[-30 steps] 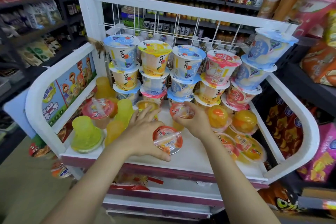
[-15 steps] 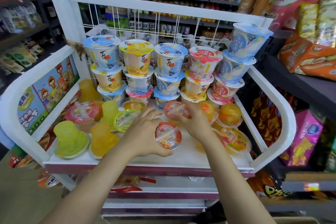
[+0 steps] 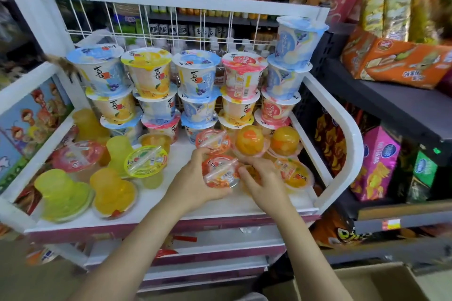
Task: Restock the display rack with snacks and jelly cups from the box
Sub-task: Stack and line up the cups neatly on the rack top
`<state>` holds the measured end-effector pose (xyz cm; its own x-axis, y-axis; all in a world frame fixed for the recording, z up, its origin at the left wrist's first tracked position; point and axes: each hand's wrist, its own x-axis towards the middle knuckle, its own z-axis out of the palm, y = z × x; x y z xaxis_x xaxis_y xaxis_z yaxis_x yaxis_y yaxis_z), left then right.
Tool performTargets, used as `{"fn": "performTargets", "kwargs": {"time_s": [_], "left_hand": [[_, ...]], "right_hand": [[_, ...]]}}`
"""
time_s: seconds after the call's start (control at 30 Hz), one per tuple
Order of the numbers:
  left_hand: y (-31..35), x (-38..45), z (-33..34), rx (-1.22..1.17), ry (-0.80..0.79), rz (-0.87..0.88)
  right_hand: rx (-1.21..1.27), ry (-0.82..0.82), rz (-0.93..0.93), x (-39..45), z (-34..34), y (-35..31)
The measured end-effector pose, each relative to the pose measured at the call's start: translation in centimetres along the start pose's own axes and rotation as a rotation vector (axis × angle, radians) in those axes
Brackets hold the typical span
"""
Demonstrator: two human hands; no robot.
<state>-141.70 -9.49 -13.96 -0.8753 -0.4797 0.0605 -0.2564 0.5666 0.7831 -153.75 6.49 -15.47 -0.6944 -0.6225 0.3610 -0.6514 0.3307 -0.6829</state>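
White display rack (image 3: 342, 129), top shelf, seen from the head camera; largest to smallest. Against the wire back panel stand stacked tall cups (image 3: 195, 85) in five columns, three high, the rightmost column rising one higher. A cardboard box (image 3: 362, 283), the supply, sits on the floor at lower right, only its open edge in view. On the shelf's left half lie inverted yellow and green jelly cups (image 3: 62, 193) and a green-lidded cup (image 3: 146, 161); on the right half, orange fruit jelly cups (image 3: 249, 140), some dome-up. The left hand (image 3: 195, 186) cups the red-lidded jelly cup (image 3: 221, 172) from its left side and beneath, fingers curled round the rim. The right hand (image 3: 263, 178) reaches in beside it, fingertips at the cup's right edge; motion blur leaves it uncertain whether these fingers grip that cup or the orange one partly hidden under the palm. A second red-lidded cup (image 3: 213, 139) sits just behind. The step in hand appears to be seating the held cup in the open space at centre front. To do it well: lower it flat, lid upward and label forward, keep it aligned with the cup behind, and avoid nudging the domed cups at right, which look likely to roll.
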Motion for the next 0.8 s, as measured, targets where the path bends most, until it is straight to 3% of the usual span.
{"fn": "performTargets", "kwargs": {"time_s": [0.27, 0.53, 0.7, 0.8], "left_hand": [[-0.8, -0.2, -0.7, -0.088, -0.039, -0.046], [0.0, -1.0, -2.4, -0.031, -0.107, 0.026], [-1.7, -2.9, -7.5, 0.055, 0.287, 0.146], [-5.5, -4.1, -10.4, 0.261, 0.442, 0.062]], "right_hand": [[-0.183, -0.068, 0.005, -0.3, 2.0, -0.8], [0.016, -0.071, 0.005, 0.3, 0.6, -2.6], [0.119, -0.066, -0.087, 2.1, 2.5, -6.8], [0.124, -0.161, -0.188, 2.9, 5.4, -10.2]]}}
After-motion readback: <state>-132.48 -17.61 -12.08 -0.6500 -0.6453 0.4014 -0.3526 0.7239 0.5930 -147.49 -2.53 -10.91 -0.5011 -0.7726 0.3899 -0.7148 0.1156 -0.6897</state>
